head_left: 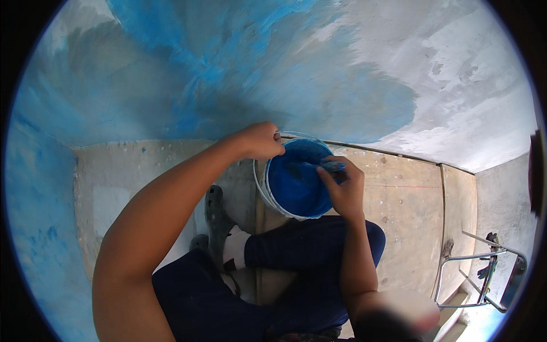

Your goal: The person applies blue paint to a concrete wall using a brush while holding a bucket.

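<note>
Left hand (pixel 261 141) fisted on paint bucket (pixel 296 179) rim, arm outstretched; right hand (pixel 343 185) fingers pinching blue-coated brush (pixel 330 166) over bucket.

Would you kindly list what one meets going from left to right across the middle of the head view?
Blue-painted side wall → dark shoe → left hand → bucket of blue paint → right hand → metal ladder frame.

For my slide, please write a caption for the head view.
Left hand grips the blue paint bucket's rim; right hand dips a brush inside.
</note>
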